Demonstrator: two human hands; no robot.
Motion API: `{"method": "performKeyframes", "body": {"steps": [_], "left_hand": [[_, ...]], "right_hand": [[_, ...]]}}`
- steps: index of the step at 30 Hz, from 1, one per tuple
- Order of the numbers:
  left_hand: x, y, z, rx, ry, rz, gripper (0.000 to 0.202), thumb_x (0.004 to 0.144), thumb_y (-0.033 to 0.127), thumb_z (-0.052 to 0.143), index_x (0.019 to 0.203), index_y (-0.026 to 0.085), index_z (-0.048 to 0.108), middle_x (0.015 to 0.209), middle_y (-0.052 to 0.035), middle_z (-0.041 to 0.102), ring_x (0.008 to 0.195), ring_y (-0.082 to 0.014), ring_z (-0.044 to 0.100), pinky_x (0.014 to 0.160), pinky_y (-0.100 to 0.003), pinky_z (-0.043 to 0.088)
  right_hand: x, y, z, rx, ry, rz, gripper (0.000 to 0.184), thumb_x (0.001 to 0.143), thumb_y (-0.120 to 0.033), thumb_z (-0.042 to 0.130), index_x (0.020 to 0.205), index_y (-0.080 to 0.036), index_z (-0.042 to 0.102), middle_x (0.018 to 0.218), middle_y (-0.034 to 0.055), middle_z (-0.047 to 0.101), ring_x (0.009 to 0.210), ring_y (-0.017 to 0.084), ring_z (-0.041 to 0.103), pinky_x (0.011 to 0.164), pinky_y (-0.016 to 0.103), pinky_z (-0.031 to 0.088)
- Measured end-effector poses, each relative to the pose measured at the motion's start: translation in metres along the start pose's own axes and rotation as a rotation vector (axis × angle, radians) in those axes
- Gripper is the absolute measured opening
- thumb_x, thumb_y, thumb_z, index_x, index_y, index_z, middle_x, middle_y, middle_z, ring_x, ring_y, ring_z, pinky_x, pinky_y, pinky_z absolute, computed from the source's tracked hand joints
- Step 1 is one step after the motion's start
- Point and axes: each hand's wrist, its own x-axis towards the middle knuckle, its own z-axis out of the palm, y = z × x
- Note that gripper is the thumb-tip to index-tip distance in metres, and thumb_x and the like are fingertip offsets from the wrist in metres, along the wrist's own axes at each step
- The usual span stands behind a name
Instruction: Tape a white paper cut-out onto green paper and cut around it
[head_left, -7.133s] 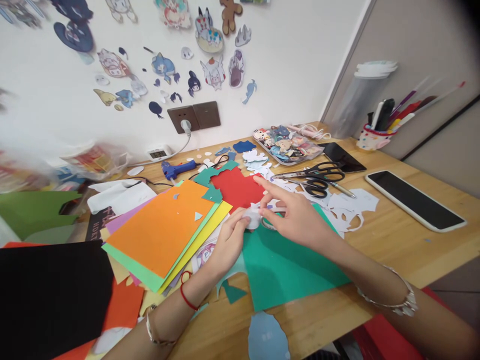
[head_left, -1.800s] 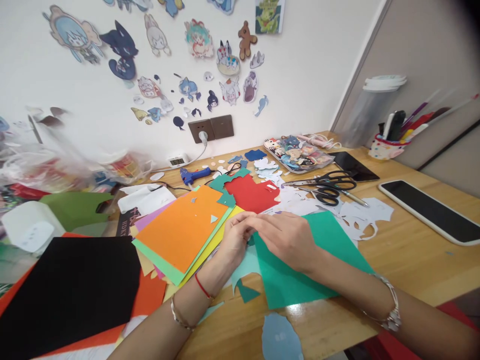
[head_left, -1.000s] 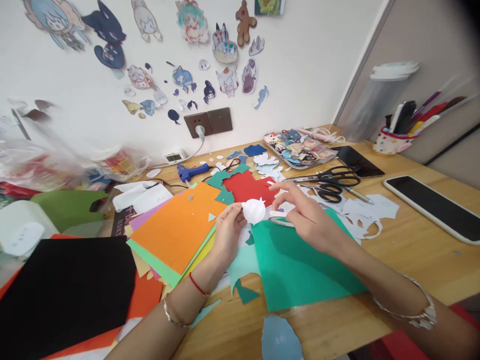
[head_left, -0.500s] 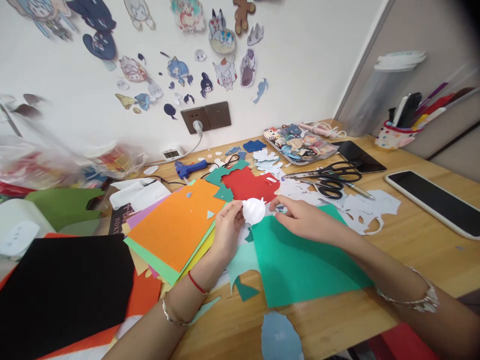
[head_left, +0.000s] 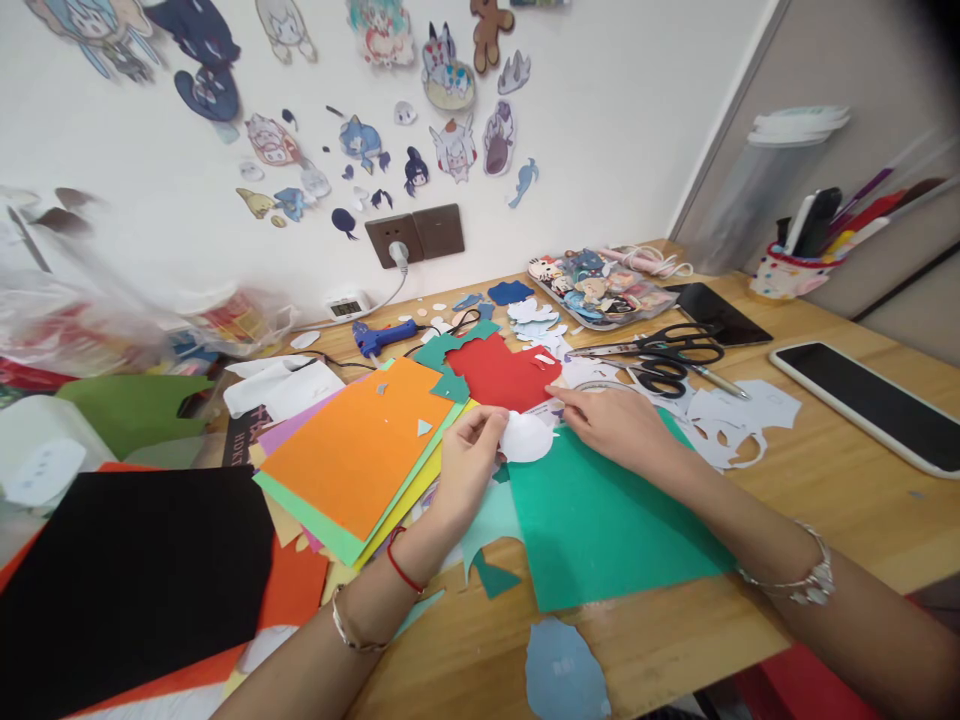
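Observation:
A small white paper cutout (head_left: 526, 438) lies at the top left corner of a green sheet (head_left: 600, 520). My left hand (head_left: 466, 468) pinches its left edge, fingers closed on it. My right hand (head_left: 615, 425) rests just right of the cutout, its fingertips pressed together at the cutout's right edge; what they hold there is too small to make out. A red sheet (head_left: 504, 375) lies just beyond both hands, and a stack of coloured sheets topped by orange (head_left: 356, 445) sits left of my left hand.
Black scissors (head_left: 660, 360) and white paper scraps (head_left: 731, 415) lie right of the hands. A phone (head_left: 870, 405), a tablet (head_left: 716, 312), a sticker tray (head_left: 596, 290), a pen cup (head_left: 787, 272) and a blue glue gun (head_left: 382, 337) stand further back. A black sheet (head_left: 127, 580) covers the near left.
The white cutout has come down from being held up between the hands onto the corner of the green sheet. My right hand has moved close against its right edge.

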Motion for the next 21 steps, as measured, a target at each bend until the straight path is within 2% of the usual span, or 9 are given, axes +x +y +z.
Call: {"method": "performKeyframes", "body": {"steps": [3, 5, 7, 10, 13, 17, 19, 21], "left_hand": [[-0.002, 0.003, 0.001, 0.044, 0.016, 0.016, 0.018, 0.088, 0.028, 0.055, 0.081, 0.011, 0.059, 0.061, 0.0049, 0.053, 0.043, -0.0044, 0.045, 0.039, -0.016, 0.037], [-0.002, 0.005, 0.002, 0.062, 0.031, 0.025, 0.018, 0.089, 0.027, 0.055, 0.08, 0.011, 0.059, 0.057, 0.006, 0.051, 0.041, -0.0039, 0.043, 0.037, -0.015, 0.035], [-0.002, 0.006, 0.002, 0.07, 0.04, 0.032, 0.019, 0.088, 0.028, 0.055, 0.08, 0.011, 0.058, 0.054, 0.0069, 0.049, 0.039, -0.0038, 0.042, 0.035, -0.015, 0.033], [-0.002, 0.008, 0.002, 0.065, 0.039, 0.05, 0.021, 0.089, 0.032, 0.053, 0.084, 0.012, 0.058, 0.055, 0.0071, 0.05, 0.037, -0.0036, 0.042, 0.035, -0.015, 0.032], [-0.004, 0.011, 0.004, 0.077, -0.031, 0.059, 0.022, 0.088, 0.034, 0.054, 0.085, 0.013, 0.058, 0.05, 0.0085, 0.048, 0.036, -0.0045, 0.041, 0.037, -0.016, 0.032], [-0.007, 0.015, 0.005, 0.128, -0.159, 0.035, 0.026, 0.084, 0.032, 0.06, 0.066, 0.013, 0.058, 0.044, 0.0083, 0.048, 0.038, -0.0058, 0.044, 0.042, -0.018, 0.036], [-0.008, 0.016, 0.005, 0.142, -0.173, 0.031, 0.028, 0.084, 0.033, 0.059, 0.065, 0.013, 0.058, 0.045, 0.0076, 0.049, 0.04, -0.0064, 0.045, 0.044, -0.019, 0.037], [-0.009, 0.018, 0.006, 0.15, -0.178, 0.032, 0.028, 0.085, 0.033, 0.057, 0.066, 0.013, 0.06, 0.046, 0.0061, 0.051, 0.042, -0.0076, 0.047, 0.046, -0.02, 0.037]], "right_hand": [[-0.001, -0.002, -0.004, 0.051, 0.053, -0.04, 0.035, 0.089, -0.035, 0.044, 0.115, -0.02, 0.063, 0.096, 0.0132, 0.068, 0.091, 0.031, 0.06, 0.069, 0.038, 0.042], [-0.002, -0.008, -0.006, 0.122, 0.072, -0.103, 0.036, 0.093, -0.039, 0.038, 0.106, -0.02, 0.066, 0.095, 0.0092, 0.066, 0.092, 0.024, 0.058, 0.073, 0.033, 0.043], [-0.005, -0.017, -0.006, 0.32, 0.049, -0.163, 0.036, 0.095, -0.037, 0.036, 0.091, -0.019, 0.067, 0.085, 0.0039, 0.065, 0.082, 0.016, 0.058, 0.069, 0.026, 0.042], [-0.007, -0.027, -0.003, 0.622, 0.035, -0.161, 0.025, 0.089, -0.031, 0.048, 0.074, -0.017, 0.062, 0.073, 0.0001, 0.06, 0.068, 0.012, 0.053, 0.061, 0.023, 0.039], [-0.007, -0.029, -0.002, 0.686, 0.083, -0.088, 0.024, 0.089, -0.031, 0.047, 0.074, -0.016, 0.059, 0.07, -0.0008, 0.057, 0.062, 0.011, 0.05, 0.057, 0.023, 0.037], [-0.005, -0.024, -0.004, 0.714, 0.128, -0.052, 0.027, 0.091, -0.034, 0.042, 0.075, -0.016, 0.055, 0.065, -0.002, 0.053, 0.06, 0.011, 0.048, 0.053, 0.022, 0.035], [-0.005, -0.022, -0.004, 0.697, 0.152, -0.061, 0.025, 0.09, -0.033, 0.044, 0.075, -0.017, 0.055, 0.067, -0.0017, 0.053, 0.061, 0.012, 0.048, 0.055, 0.023, 0.036], [-0.006, -0.022, -0.001, 0.663, 0.204, -0.059, 0.016, 0.087, -0.031, 0.049, 0.085, -0.017, 0.056, 0.072, 0.0, 0.053, 0.067, 0.014, 0.049, 0.061, 0.026, 0.038]]}}
